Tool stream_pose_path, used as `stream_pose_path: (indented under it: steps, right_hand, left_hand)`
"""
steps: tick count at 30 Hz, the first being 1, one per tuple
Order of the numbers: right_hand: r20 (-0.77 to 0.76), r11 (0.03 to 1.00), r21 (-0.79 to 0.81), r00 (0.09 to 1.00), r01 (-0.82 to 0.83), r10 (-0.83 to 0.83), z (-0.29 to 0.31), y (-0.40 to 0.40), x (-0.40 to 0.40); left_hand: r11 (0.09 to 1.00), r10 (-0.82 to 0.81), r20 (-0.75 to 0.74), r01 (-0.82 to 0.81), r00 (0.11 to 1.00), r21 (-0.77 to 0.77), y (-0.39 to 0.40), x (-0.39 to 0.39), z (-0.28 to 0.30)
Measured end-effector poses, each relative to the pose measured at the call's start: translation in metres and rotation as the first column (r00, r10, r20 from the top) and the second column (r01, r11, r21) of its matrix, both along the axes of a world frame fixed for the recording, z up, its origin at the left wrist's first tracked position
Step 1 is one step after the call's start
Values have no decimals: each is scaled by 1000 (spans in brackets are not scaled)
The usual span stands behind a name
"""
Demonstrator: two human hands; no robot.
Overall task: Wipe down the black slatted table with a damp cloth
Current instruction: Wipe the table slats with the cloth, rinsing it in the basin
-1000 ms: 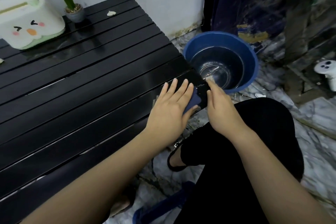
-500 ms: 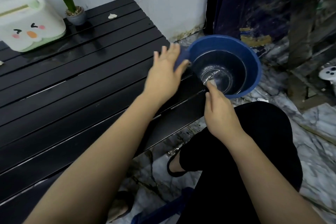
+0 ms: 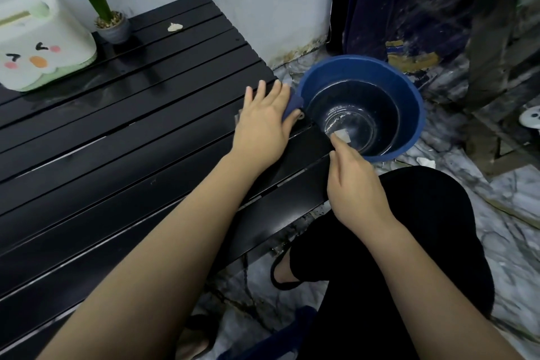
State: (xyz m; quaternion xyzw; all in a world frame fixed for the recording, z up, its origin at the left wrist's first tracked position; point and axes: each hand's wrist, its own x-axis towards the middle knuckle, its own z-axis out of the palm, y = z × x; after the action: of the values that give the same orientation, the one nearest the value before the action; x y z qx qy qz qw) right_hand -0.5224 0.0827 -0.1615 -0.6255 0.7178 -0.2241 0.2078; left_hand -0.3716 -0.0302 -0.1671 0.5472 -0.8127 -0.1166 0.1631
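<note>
The black slatted table (image 3: pixel 117 137) fills the left half of the view and looks wet and glossy. My left hand (image 3: pixel 264 123) lies flat on its right end, pressing a blue cloth (image 3: pixel 293 104) against the slats; only the cloth's right edge shows past my fingers. My right hand (image 3: pixel 355 187) rests on the table's right edge near the front corner, fingers curled against the end of a slat, holding nothing that I can see.
A blue bucket (image 3: pixel 409 90) with water stands on the marble floor right beside the table's end. At the table's back are a white and green face-printed box (image 3: pixel 38 50), a small potted plant (image 3: pixel 112 25) and a pale scrap (image 3: pixel 174 27). My black-clad knee is below the right hand.
My left hand with the cloth swept from the front right corner toward the back along the table's right end, then came slightly back. My right hand stayed at the table's edge.
</note>
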Motion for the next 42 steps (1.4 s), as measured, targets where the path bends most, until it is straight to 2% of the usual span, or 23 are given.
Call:
stream_pose_path:
  steps: [5, 8, 11, 14, 16, 21, 23, 25, 27, 29, 30, 32, 34, 36, 37, 42]
  right_hand:
    - [-3, 1000, -7, 1000, 19, -19, -2, -3, 2]
    - [-12, 1000, 0, 1000, 21, -21, -3, -5, 2]
    - [-21, 1000, -1, 1000, 18, -18, -2, -7, 3]
    - [-34, 1000, -4, 999, 1, -1, -1, -8, 3]
    - [-38, 1000, -5, 999, -7, 6, 1, -9, 4]
    - [-48, 1000, -18, 999, 3, -4, 2, -9, 7]
    - [-41, 1000, -19, 999, 5, -5, 1, -10, 7]
    - [-36, 1000, -12, 999, 6, -6, 1, -10, 6]
    - [-33, 1000, -12, 999, 3, -3, 2, -9, 7]
    - [-82, 1000, -25, 997, -15, 13, 4, -8, 10]
    - [-131, 998, -41, 991, -39, 33, 5, -7, 13]
    - [-212, 988, -64, 970, -138, 122, 7, -5, 21]
    - [-238, 961, -50, 937, -273, 254, 7, -3, 33]
    - [-255, 924, -29, 896, -382, 362, 6, -1, 44]
    - [-264, 909, -27, 880, -416, 394, 5, 0, 47]
    - [-278, 896, -26, 864, -442, 419, 5, 1, 51]
  left_hand:
    - [995, -90, -17, 90, 996, 36, -23, -25, 0]
    - [993, -99, -132, 106, 986, 51, -23, -19, 4]
    - [1000, 17, -171, -13, 985, 22, -12, 2, 4]
    - [991, 130, -28, -130, 991, -10, 6, 22, -2]
    - [995, 91, 21, -90, 996, -39, 18, 24, -3]
    - [992, -126, -53, 125, 991, -21, 51, 21, 1]
    - [981, -187, -114, 191, 976, 19, 69, 26, 5]
    - [962, -199, -266, 239, 943, 129, 89, 33, 12]
    - [939, -82, -487, 231, 870, 254, 103, 45, 23]
    - [967, 91, -588, 70, 804, 246, 109, 65, 31]
    - [979, 163, -546, -65, 822, 194, 109, 78, 32]
    - [948, 318, -365, -305, 875, 95, 107, 106, 30]
    - [901, 435, -169, -429, 885, 72, 110, 128, 23]
    - [906, 422, -42, -420, 905, 58, 121, 133, 13]
    - [925, 379, -30, -377, 925, 41, 129, 131, 10]
    - [992, 129, -75, -128, 989, 13, 171, 111, 9]
